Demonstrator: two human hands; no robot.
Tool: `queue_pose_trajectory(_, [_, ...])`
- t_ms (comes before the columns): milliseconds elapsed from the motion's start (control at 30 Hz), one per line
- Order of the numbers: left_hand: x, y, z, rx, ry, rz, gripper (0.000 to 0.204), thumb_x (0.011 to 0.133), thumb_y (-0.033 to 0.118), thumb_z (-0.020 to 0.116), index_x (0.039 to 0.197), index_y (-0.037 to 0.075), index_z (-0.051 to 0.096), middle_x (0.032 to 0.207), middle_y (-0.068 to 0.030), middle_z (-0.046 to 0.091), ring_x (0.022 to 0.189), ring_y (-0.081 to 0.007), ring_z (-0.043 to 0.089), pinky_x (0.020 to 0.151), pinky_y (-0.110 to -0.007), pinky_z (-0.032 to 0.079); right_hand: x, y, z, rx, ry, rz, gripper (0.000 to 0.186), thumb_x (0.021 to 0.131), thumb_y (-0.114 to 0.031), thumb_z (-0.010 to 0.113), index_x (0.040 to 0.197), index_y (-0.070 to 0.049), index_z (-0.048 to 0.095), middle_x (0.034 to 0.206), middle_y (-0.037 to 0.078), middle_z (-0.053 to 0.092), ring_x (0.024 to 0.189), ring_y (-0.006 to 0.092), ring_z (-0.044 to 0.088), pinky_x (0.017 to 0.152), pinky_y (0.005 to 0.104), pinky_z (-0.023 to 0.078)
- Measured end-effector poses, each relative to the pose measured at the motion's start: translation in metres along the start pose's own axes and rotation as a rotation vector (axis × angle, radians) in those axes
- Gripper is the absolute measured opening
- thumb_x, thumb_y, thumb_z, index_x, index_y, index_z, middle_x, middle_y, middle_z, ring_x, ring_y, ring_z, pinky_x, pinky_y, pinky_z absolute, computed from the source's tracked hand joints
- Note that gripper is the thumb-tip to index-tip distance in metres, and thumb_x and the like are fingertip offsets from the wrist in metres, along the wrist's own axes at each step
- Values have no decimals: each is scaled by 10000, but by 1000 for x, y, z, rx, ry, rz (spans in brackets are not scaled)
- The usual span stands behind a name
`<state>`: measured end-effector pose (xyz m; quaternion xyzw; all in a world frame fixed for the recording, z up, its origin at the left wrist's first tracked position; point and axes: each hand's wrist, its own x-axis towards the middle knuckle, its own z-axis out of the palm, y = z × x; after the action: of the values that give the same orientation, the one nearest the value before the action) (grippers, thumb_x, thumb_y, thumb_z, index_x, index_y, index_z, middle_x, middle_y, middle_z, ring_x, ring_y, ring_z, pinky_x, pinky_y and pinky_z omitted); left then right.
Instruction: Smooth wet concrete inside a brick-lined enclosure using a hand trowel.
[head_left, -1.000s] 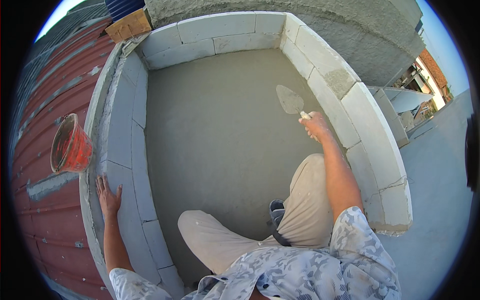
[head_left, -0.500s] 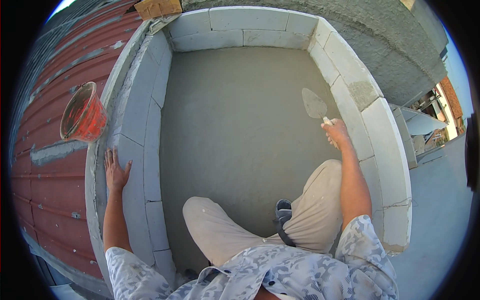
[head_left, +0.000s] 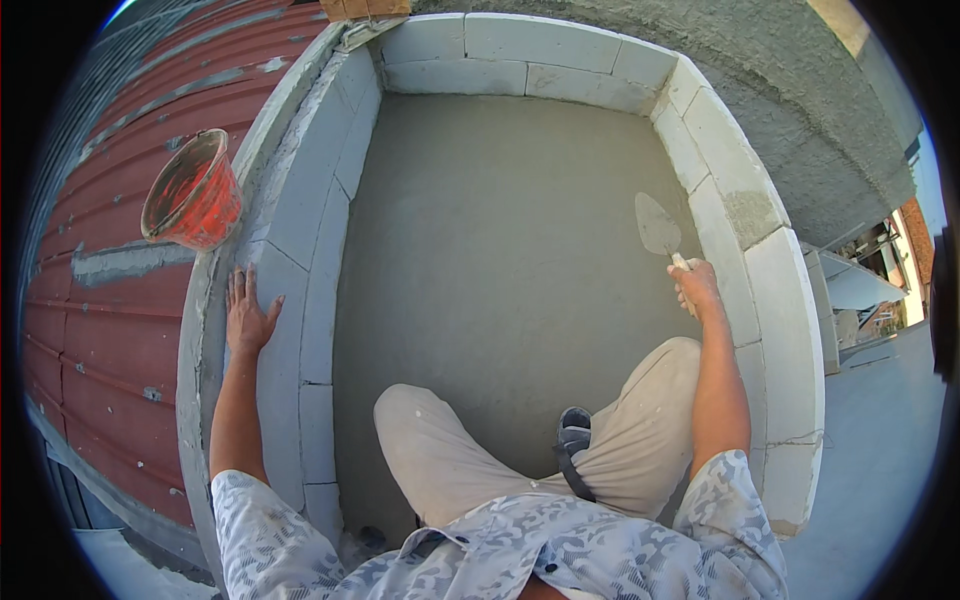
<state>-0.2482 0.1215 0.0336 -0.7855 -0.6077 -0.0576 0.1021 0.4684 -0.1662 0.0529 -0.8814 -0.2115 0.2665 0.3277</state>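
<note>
Cream handle (head_left: pixel 681 262) gripped in the right hand (head_left: pixel 701 289), trowel (head_left: pixel 657 225) pointing forward and slightly left near the right block wall (head_left: pixel 785 330), floor contact unclear, with the left hand (head_left: pixel 251 320), fingers slightly spread, on the left wall (head_left: pixel 285 350) near the red bucket (head_left: pixel 213 215).

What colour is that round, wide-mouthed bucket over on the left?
The round, wide-mouthed bucket is orange-red, with greyish smears; it shows best in the head view.

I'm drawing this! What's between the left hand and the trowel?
In the head view, from left hand to trowel: first pale wall blocks, then grey floor.
</note>
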Motion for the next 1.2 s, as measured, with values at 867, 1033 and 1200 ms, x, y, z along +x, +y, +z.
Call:
queue_pose_trajectory(867, [0,0,0,39,-10,-18,904,912,477,666,1604,93,228,1630,-210,268,1516,-383,233,1236,-484,226,-2,3,-2,-24,5,-15,245,891,-234,733,988,-29,639,689,39,591,527,142,558,463,316,470])
queue_pose_trajectory(1033, [0,2,-1,43,-17,-18,901,917,485,656,1602,86,228,1627,-210,272,1513,-385,240,1236,-485,226,-4,1,-3,-46,18,-2,233,897,-241,728,982,-44,636,688,29,588,519,133,547,453,307,467])
queue_pose_trajectory(1200, [0,0,-1,43,-18,-18,899,918,488,654,1601,84,230,1626,-208,275,1516,-383,233,1236,-485,225,-2,2,-2,-54,16,-10,226,897,-245,730,964,-51,636,685,27,589,520,134,549,453,305,467])
